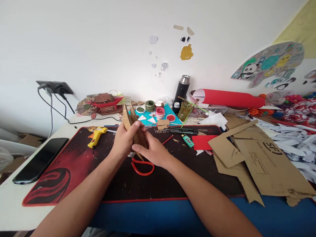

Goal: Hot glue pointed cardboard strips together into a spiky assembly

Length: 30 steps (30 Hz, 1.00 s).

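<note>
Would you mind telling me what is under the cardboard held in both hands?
A red handle loop shows on the dark mat, just below the cardboard in the picture. Whatever else lies directly underneath is covered from view.

Bold black "SF" stood out on the flat brown cardboard sheet [278,174], its finer print too tiny to read, while "NEW", the rest unclear, showed on the black-and-red rectangular fabric desk mat [187,177]!
</note>
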Each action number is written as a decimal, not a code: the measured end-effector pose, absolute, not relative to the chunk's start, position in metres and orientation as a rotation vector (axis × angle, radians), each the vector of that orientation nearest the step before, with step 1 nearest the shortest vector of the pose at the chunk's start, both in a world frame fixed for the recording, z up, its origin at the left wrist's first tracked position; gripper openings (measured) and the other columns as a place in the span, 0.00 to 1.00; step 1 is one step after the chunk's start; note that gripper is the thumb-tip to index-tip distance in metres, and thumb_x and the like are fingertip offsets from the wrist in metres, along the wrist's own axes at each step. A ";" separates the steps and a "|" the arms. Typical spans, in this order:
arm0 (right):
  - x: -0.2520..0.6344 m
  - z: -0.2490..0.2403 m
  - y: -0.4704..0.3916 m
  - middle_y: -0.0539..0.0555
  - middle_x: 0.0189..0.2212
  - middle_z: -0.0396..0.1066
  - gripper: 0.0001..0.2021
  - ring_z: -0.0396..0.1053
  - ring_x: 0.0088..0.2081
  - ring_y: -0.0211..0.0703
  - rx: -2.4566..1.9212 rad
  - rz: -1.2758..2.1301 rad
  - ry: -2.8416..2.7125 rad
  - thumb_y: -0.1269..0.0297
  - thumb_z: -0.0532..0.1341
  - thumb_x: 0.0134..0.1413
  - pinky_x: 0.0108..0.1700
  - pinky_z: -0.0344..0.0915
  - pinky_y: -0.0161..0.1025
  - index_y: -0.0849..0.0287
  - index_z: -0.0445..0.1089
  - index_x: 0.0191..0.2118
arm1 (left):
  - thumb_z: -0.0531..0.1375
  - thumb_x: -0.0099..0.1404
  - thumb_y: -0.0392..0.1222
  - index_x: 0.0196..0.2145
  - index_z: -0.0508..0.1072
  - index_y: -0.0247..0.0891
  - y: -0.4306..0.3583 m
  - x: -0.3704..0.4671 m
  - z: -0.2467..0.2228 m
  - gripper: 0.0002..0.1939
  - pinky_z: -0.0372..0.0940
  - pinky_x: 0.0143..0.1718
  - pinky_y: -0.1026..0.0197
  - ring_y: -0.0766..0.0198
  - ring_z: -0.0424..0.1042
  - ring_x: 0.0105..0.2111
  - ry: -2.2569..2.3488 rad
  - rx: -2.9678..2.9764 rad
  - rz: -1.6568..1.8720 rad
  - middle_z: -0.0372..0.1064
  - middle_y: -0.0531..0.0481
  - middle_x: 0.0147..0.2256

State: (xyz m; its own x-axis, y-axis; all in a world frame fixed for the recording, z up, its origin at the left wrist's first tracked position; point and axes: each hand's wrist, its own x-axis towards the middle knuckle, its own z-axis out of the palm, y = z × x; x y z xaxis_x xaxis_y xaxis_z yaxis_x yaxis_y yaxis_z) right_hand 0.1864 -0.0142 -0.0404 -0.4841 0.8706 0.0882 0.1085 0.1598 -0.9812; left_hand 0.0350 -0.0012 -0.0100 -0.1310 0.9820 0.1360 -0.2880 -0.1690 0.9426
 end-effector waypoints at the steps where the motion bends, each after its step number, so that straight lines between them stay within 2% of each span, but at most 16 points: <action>1: 0.186 -0.040 -0.014 0.60 0.59 0.77 0.32 0.75 0.61 0.61 -0.949 1.366 -1.757 0.45 0.71 0.63 0.59 0.73 0.56 0.49 0.67 0.67 | 0.75 0.60 0.57 0.40 0.76 0.38 -0.003 0.037 -0.010 0.22 0.75 0.36 0.59 0.58 0.80 0.33 0.996 1.069 1.531 0.78 0.50 0.32; 5: 0.186 -0.041 -0.014 0.60 0.58 0.78 0.32 0.76 0.60 0.61 -0.974 1.338 -1.762 0.48 0.73 0.61 0.59 0.73 0.57 0.50 0.68 0.66 | 0.76 0.60 0.57 0.44 0.76 0.39 -0.006 0.039 -0.011 0.24 0.76 0.37 0.58 0.58 0.80 0.34 0.988 1.049 1.528 0.79 0.50 0.35; 9: 0.187 -0.041 -0.011 0.59 0.56 0.79 0.32 0.78 0.57 0.60 -0.954 1.366 -1.727 0.49 0.75 0.58 0.57 0.75 0.56 0.50 0.70 0.64 | 0.75 0.56 0.67 0.49 0.76 0.38 -0.003 0.035 -0.013 0.34 0.79 0.41 0.52 0.50 0.83 0.41 0.865 1.027 1.459 0.82 0.44 0.40; 12: 0.189 -0.040 -0.010 0.58 0.55 0.80 0.30 0.79 0.55 0.60 -0.961 1.371 -1.708 0.48 0.75 0.59 0.55 0.76 0.55 0.50 0.72 0.63 | 0.72 0.56 0.72 0.48 0.78 0.37 -0.002 0.034 -0.013 0.37 0.80 0.44 0.49 0.44 0.83 0.46 0.792 1.032 1.401 0.83 0.40 0.42; 18: 0.190 -0.038 -0.009 0.56 0.57 0.79 0.32 0.79 0.57 0.57 -0.953 1.354 -1.722 0.50 0.74 0.60 0.57 0.76 0.53 0.48 0.70 0.66 | 0.75 0.58 0.59 0.44 0.79 0.37 -0.003 0.037 -0.010 0.26 0.81 0.42 0.49 0.45 0.84 0.43 0.882 0.968 1.391 0.83 0.42 0.39; 23: 0.188 -0.040 -0.010 0.57 0.56 0.80 0.29 0.80 0.56 0.57 -0.970 1.323 -1.718 0.53 0.74 0.60 0.57 0.76 0.53 0.49 0.72 0.64 | 0.76 0.55 0.52 0.43 0.77 0.38 -0.002 0.040 -0.009 0.24 0.81 0.40 0.51 0.49 0.84 0.40 0.890 0.912 1.432 0.82 0.46 0.35; 26: 0.187 -0.041 -0.009 0.57 0.54 0.81 0.28 0.80 0.55 0.58 -1.007 1.286 -1.725 0.53 0.75 0.59 0.56 0.76 0.53 0.51 0.74 0.62 | 0.76 0.55 0.49 0.43 0.76 0.38 -0.002 0.042 -0.009 0.23 0.81 0.40 0.51 0.50 0.84 0.39 0.883 0.892 1.431 0.81 0.48 0.33; 30: 0.187 -0.042 -0.009 0.57 0.54 0.80 0.30 0.79 0.56 0.58 -1.016 1.258 -1.737 0.54 0.75 0.59 0.57 0.75 0.53 0.51 0.72 0.64 | 0.75 0.55 0.50 0.39 0.76 0.37 -0.001 0.043 -0.009 0.21 0.81 0.40 0.51 0.49 0.84 0.39 0.899 0.880 1.428 0.81 0.47 0.32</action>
